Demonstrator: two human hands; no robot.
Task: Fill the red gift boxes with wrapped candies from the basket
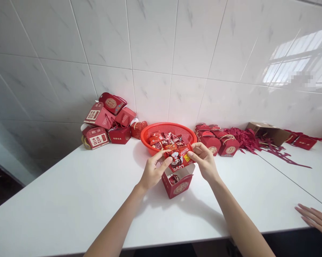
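A red candy packet (179, 159) with a cartoon print and "LOVE" on it is held between both hands, above an open red box (178, 186). My left hand (155, 169) pinches the packet's left end, and my right hand (204, 160) pinches its right end. Inside the box, a small wrapped piece (174, 179) shows. Just behind the packet is a red plastic basket (168, 125) filled with wrapped sweets (166, 139).
Red gift boxes (98, 137) are piled at the left by the tiled wall. More boxes (228, 145), dark red shredded paper (242, 137) and a cardboard box (268, 130) lie at the right. Another person's hand (315, 217) rests at the right edge.
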